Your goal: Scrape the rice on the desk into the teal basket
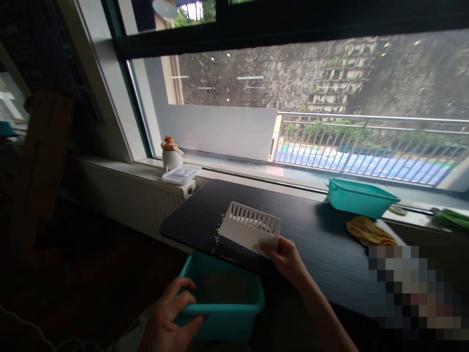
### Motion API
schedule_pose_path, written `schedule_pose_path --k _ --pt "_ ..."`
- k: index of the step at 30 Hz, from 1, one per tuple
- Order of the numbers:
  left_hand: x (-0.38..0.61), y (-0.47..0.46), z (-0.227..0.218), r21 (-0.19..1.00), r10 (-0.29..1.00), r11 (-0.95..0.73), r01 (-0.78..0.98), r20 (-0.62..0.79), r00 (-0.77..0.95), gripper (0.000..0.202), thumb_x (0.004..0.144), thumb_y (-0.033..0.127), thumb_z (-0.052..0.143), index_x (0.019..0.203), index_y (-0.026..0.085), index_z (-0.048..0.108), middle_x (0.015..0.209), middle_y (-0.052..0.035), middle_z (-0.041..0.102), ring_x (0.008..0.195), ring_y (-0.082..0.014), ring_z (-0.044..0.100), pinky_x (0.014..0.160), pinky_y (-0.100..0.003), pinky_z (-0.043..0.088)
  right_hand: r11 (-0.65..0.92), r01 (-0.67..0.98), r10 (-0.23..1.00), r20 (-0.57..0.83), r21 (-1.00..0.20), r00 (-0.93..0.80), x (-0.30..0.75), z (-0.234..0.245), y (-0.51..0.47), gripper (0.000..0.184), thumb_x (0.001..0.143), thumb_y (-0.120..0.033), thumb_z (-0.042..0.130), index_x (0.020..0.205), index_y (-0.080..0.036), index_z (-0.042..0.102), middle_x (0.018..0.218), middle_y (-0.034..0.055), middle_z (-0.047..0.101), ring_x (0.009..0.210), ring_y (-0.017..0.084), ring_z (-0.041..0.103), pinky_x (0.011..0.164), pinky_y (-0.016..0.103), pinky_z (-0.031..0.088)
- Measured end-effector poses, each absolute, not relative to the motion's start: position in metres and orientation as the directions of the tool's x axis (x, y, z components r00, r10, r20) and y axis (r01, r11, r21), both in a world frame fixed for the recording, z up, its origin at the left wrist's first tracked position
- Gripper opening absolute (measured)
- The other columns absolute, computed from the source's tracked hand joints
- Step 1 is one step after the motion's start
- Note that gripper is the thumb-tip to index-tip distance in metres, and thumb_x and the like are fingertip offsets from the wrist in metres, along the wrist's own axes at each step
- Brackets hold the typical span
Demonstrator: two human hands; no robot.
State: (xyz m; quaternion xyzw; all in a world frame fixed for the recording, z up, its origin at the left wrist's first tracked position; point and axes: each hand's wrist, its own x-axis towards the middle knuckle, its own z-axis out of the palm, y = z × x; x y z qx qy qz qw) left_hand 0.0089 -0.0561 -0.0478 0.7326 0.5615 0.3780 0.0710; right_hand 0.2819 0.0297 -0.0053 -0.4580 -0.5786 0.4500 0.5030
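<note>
My right hand (286,256) is closed on the near right corner of a flat white slotted plate (238,230). The plate is over the black tabletop (296,215), its row of slots on the far side. Small white bits (217,238) lie along the plate's left side and by the table's front edge. Below that edge is a teal plastic basin (220,309), and my left hand (174,313) grips its left rim, thumb outside and fingers over the top. The basin's inside is dim, so I cannot make out its contents.
Another teal basin (361,198) stands at the back right by the window, with a yellow cloth (370,231) before it. On the radiator (135,193) at left are a clear plastic lid or box (181,174) and a white jar (172,159) with an orange top.
</note>
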Motion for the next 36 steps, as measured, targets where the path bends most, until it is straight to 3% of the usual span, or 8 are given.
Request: schedule_pose_path --k 7,12,18,24,28,31,36 --pt "0.008 -0.056 -0.048 0.526 0.861 -0.382 0.760 0.500 0.087 0.013 0.067 0.024 0.064 0.055 0.020 0.061 0.088 -0.0042 0.061 0.068 -0.0159 0.067 0.062 -0.021 0.055 0.211 0.167 0.970 0.185 -0.963 -0.160 0.273 -0.006 0.034 0.034 0.076 -0.036 0.067 0.101 -0.013 0.067 0.102 0.0122 0.071 0.093 0.031 0.065 0.081 0.046 0.053" --pt "0.005 -0.057 -0.049 0.551 0.878 -0.349 0.758 0.476 0.058 0.011 0.065 0.022 0.066 0.055 0.020 0.061 0.090 -0.0047 0.062 0.071 -0.0169 0.067 0.062 -0.021 0.055 0.188 0.079 0.935 0.154 -0.979 -0.318 0.278 -0.004 0.028 0.028 0.079 -0.032 0.066 0.101 -0.016 0.067 0.100 0.0088 0.071 0.091 0.028 0.066 0.077 0.041 0.055" --pt "0.004 -0.057 -0.047 0.562 0.892 -0.334 0.757 0.449 0.061 0.012 0.065 0.020 0.065 0.054 0.020 0.060 0.089 -0.0039 0.062 0.069 -0.0164 0.067 0.061 -0.020 0.055 0.196 0.097 0.964 0.174 -0.976 -0.200 0.279 -0.008 0.028 0.029 0.076 -0.036 0.068 0.096 -0.014 0.068 0.097 0.0097 0.072 0.089 0.028 0.067 0.075 0.040 0.055" --pt "0.008 -0.056 -0.048 0.563 0.896 -0.327 0.759 0.441 0.059 0.011 0.064 0.021 0.066 0.054 0.020 0.061 0.091 -0.0045 0.063 0.070 -0.0167 0.068 0.057 -0.019 0.054 0.195 0.075 0.918 0.155 -0.978 -0.366 0.279 -0.004 0.024 0.025 0.080 -0.030 0.065 0.099 -0.015 0.067 0.097 0.0069 0.072 0.085 0.023 0.067 0.070 0.033 0.056" --pt "0.010 -0.058 -0.050 0.560 0.896 -0.359 0.747 0.432 0.106 0.009 0.066 0.021 0.066 0.058 0.020 0.061 0.093 -0.0036 0.062 0.070 -0.0151 0.067 0.057 -0.016 0.053 0.194 0.068 0.917 0.156 -0.979 -0.368 0.280 -0.001 0.021 0.025 0.080 -0.030 0.064 0.100 -0.015 0.067 0.101 0.0079 0.072 0.088 0.025 0.067 0.073 0.036 0.056" --pt "0.010 -0.060 -0.051 0.541 0.884 -0.396 0.742 0.443 0.149 0.009 0.067 0.020 0.066 0.060 0.020 0.060 0.092 -0.0026 0.062 0.070 -0.0140 0.067 0.058 -0.015 0.053 0.214 0.123 0.948 0.176 -0.969 -0.265 0.288 -0.006 0.024 0.026 0.079 -0.032 0.065 0.098 -0.014 0.067 0.102 0.0100 0.072 0.092 0.028 0.066 0.078 0.041 0.055" --pt "0.013 -0.060 -0.054 0.527 0.878 -0.400 0.750 0.456 0.148 0.012 0.067 0.022 0.068 0.060 0.020 0.059 0.092 -0.0018 0.061 0.071 -0.0131 0.066 0.061 -0.015 0.052 0.236 0.216 0.965 0.255 -0.947 0.061 0.314 -0.018 0.033 0.032 0.072 -0.038 0.070 0.092 -0.014 0.069 0.093 0.0115 0.074 0.089 0.031 0.067 0.083 0.047 0.052"
